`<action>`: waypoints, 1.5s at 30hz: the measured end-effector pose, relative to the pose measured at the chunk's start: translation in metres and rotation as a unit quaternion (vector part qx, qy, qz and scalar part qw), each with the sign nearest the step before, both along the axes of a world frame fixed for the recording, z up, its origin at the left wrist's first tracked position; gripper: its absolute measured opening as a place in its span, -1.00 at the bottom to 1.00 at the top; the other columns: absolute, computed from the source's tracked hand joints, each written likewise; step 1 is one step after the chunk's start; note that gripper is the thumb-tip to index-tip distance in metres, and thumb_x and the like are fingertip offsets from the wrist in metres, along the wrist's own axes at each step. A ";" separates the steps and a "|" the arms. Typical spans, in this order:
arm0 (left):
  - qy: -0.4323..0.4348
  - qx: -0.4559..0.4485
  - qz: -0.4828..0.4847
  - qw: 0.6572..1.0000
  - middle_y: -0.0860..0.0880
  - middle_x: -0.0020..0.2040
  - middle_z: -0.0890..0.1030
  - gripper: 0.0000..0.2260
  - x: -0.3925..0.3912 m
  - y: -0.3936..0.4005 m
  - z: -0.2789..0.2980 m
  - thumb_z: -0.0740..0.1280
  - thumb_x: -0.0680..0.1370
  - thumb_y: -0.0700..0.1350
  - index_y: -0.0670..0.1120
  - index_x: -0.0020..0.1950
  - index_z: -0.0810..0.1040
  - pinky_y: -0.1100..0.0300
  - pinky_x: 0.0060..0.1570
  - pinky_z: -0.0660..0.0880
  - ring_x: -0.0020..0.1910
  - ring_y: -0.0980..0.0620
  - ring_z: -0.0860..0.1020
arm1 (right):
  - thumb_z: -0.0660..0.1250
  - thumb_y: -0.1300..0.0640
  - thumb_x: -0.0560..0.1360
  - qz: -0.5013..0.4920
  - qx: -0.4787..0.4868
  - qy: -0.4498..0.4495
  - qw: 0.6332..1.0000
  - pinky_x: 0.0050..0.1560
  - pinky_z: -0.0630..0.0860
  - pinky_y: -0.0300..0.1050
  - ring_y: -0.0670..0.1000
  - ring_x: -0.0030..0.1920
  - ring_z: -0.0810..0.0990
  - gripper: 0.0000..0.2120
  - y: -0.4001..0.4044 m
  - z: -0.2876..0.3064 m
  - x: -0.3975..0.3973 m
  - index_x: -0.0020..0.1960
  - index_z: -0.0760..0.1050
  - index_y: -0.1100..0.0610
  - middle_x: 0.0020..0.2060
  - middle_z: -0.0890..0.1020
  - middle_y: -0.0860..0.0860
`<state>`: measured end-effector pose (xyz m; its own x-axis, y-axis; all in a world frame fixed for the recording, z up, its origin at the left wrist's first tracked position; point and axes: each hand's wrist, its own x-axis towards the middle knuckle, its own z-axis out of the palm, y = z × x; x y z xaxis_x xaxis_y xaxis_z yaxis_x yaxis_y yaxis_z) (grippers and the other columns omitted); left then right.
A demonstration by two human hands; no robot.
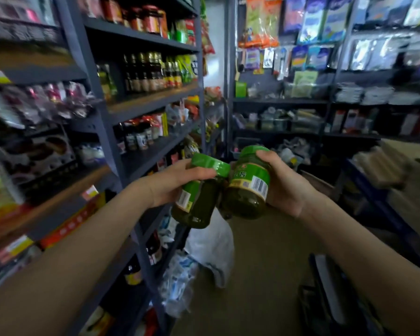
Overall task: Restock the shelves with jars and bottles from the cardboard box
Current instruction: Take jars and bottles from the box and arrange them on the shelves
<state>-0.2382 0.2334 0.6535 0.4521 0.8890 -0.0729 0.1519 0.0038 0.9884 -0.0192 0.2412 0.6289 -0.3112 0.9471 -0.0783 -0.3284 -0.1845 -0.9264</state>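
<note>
I hold two jars of dark green paste with green lids in the aisle, side by side and touching. My left hand [172,181] grips the left jar [199,204] near its neck, the lid tilted up to the right. My right hand [283,183] wraps round the right jar [247,187], whose barcode label faces me. Both jars hang in front of the dark metal shelf unit [153,156] on my left, level with a shelf that holds small jars. No cardboard box can be made out clearly.
The left shelves carry dark sauce bottles [146,71], red-lidded jars [141,18] and packets. A white plastic bag [211,248] lies on the brown floor below the jars. More shelves with packets line the back wall [301,57]. A low rack [374,190] stands at right.
</note>
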 end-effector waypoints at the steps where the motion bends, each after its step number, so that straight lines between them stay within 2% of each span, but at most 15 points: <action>1: 0.008 0.011 0.010 1.000 0.03 -0.23 0.68 -0.74 -0.004 0.017 0.005 0.49 0.30 -0.14 -0.02 -0.06 0.56 0.23 -0.21 0.59 -0.24 0.07 0.64 | 0.47 -0.11 0.23 -0.023 -0.009 0.010 1.000 0.20 0.49 0.10 0.14 0.16 0.59 -0.30 0.022 0.006 -0.007 0.30 0.45 0.14 0.20 0.58 0.15; 5: 0.033 0.081 0.049 0.995 0.03 -0.06 0.65 -0.71 -0.009 0.094 0.022 0.43 0.38 -0.12 -0.01 0.08 0.53 0.25 -0.10 0.53 -0.07 0.07 0.62 | 0.35 -0.06 0.40 -0.020 -0.004 0.040 0.999 -0.22 0.61 -0.08 0.07 -0.21 0.67 -0.60 0.106 0.031 -0.025 0.13 0.52 0.16 -0.14 0.67 0.12; 8: 0.030 0.139 0.071 0.987 0.08 -0.06 0.65 -0.74 -0.011 0.149 0.036 0.42 0.41 -0.21 0.02 0.05 0.53 0.34 -0.09 0.53 -0.07 0.15 0.62 | 0.31 -0.04 0.42 0.027 0.027 0.058 0.998 -0.34 0.60 -0.12 0.06 -0.33 0.65 -0.67 0.173 0.049 -0.039 0.07 0.52 0.16 -0.22 0.65 0.13; 10: 0.010 0.161 0.102 0.982 0.12 -0.11 0.67 -0.77 -0.016 0.192 0.048 0.36 0.45 -0.23 0.05 0.02 0.52 0.33 -0.11 0.54 -0.12 0.19 0.63 | 0.26 -0.06 0.49 0.047 0.028 0.072 0.996 -0.32 0.60 -0.11 0.07 -0.33 0.63 -0.68 0.232 0.061 -0.054 0.08 0.51 0.16 -0.21 0.63 0.14; 13: -0.026 0.174 0.177 0.968 0.12 -0.18 0.67 -0.78 -0.028 0.252 0.071 0.38 0.37 -0.09 0.07 -0.01 0.50 0.28 -0.24 0.54 -0.22 0.20 0.64 | 0.25 -0.13 0.47 0.091 -0.020 0.097 0.991 -0.10 0.56 -0.02 0.09 -0.21 0.60 -0.59 0.316 0.082 -0.078 0.13 0.51 0.16 -0.12 0.60 0.14; 17: -0.089 0.180 0.274 0.940 0.01 -0.20 0.69 -0.63 -0.048 0.308 0.095 0.38 0.27 0.02 -0.05 0.04 0.56 0.27 -0.36 0.56 -0.27 0.11 0.66 | 0.40 -0.12 0.36 0.185 -0.013 0.083 0.979 0.01 0.58 0.04 0.13 -0.06 0.63 -0.49 0.394 0.106 -0.123 0.21 0.52 0.12 0.03 0.64 0.18; 23: -0.117 0.198 0.394 0.890 -0.07 -0.27 0.68 -0.86 -0.091 0.364 0.119 0.38 0.45 -0.05 -0.11 -0.16 0.60 0.13 -0.31 0.60 -0.36 0.04 0.65 | 0.47 0.05 0.20 0.263 0.037 0.072 0.961 -0.22 0.63 0.01 0.10 -0.26 0.66 -0.55 0.478 0.130 -0.189 0.06 0.54 0.15 -0.19 0.66 0.14; 27: -0.094 0.248 0.419 0.868 -0.03 -0.26 0.68 -0.97 -0.097 0.384 0.132 0.38 0.47 -0.15 -0.09 -0.12 0.59 0.23 -0.34 0.58 -0.34 0.07 0.64 | 0.46 0.03 0.20 0.294 0.094 0.066 0.949 -0.23 0.61 -0.06 0.07 -0.26 0.67 -0.59 0.515 0.158 -0.218 0.01 0.57 0.13 -0.21 0.68 0.11; 29: -0.056 0.270 0.442 0.853 -0.03 -0.18 0.69 -0.86 -0.102 0.393 0.136 0.43 0.44 -0.13 -0.09 -0.03 0.57 0.23 -0.24 0.57 -0.24 0.06 0.65 | 0.45 0.04 0.19 0.319 0.151 0.062 0.934 -0.19 0.60 -0.07 0.07 -0.26 0.67 -0.65 0.528 0.169 -0.229 -0.06 0.59 0.13 -0.21 0.69 0.10; 31: -0.037 0.282 0.484 0.827 -0.03 -0.11 0.68 -0.66 -0.106 0.397 0.138 0.49 0.36 -0.08 -0.10 0.08 0.51 0.18 -0.16 0.57 -0.16 0.04 0.65 | 0.46 0.03 0.18 0.342 0.194 0.053 0.918 -0.12 0.60 -0.03 0.08 -0.20 0.68 -0.60 0.538 0.173 -0.239 -0.01 0.59 0.13 -0.15 0.69 0.12; 34: -0.021 0.285 0.543 0.790 -0.03 -0.08 0.68 -0.64 -0.108 0.397 0.138 0.48 0.38 -0.06 -0.10 0.12 0.50 0.19 -0.16 0.58 -0.14 0.06 0.66 | 0.48 0.03 0.19 0.371 0.232 0.043 0.898 -0.05 0.59 0.05 0.13 -0.09 0.68 -0.48 0.547 0.170 -0.254 0.12 0.56 0.15 -0.06 0.69 0.15; 37: 0.010 0.283 0.618 0.734 -0.05 0.00 0.67 -0.59 -0.110 0.395 0.136 0.47 0.39 -0.05 -0.11 0.18 0.48 0.17 -0.08 0.58 -0.06 0.04 0.65 | 0.49 0.15 0.31 0.365 0.274 0.031 0.889 -0.08 0.61 0.01 0.08 -0.12 0.69 -0.67 0.554 0.167 -0.270 0.06 0.57 0.12 -0.10 0.70 0.11; 39: 0.029 0.300 0.674 0.674 -0.03 0.00 0.66 -0.62 -0.113 0.390 0.136 0.47 0.38 -0.05 -0.07 0.14 0.47 0.14 -0.01 0.57 -0.02 0.03 0.64 | 0.51 0.20 0.31 0.370 0.312 0.021 0.875 -0.08 0.60 -0.05 0.02 -0.10 0.68 -0.66 0.558 0.168 -0.285 0.06 0.55 0.11 -0.10 0.69 0.05; 42: 0.022 0.316 0.741 0.593 -0.03 -0.04 0.65 -0.77 -0.116 0.374 0.135 0.44 0.41 -0.06 -0.01 0.00 0.49 0.05 0.03 0.56 -0.03 -0.01 0.63 | 0.58 0.20 0.23 0.372 0.363 0.000 0.854 0.02 0.56 -0.10 -0.02 0.00 0.62 -0.45 0.563 0.167 -0.312 0.18 0.50 0.06 0.01 0.62 0.01; 45: 0.021 0.295 0.775 0.558 -0.07 -0.04 0.64 -0.80 -0.121 0.353 0.134 0.43 0.44 -0.04 -0.03 0.00 0.51 0.05 -0.04 0.58 -0.05 -0.06 0.63 | 0.61 0.17 0.19 0.367 0.387 -0.022 0.846 0.12 0.54 -0.02 0.02 0.12 0.54 -0.37 0.561 0.160 -0.339 0.19 0.45 -0.03 0.15 0.51 0.02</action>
<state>-0.3591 0.5864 0.7880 -0.8851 0.0842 0.4578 0.4414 -0.1607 0.8828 -0.3583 0.8024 0.7894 -0.8503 0.2725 0.4503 -0.3514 0.3429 -0.8712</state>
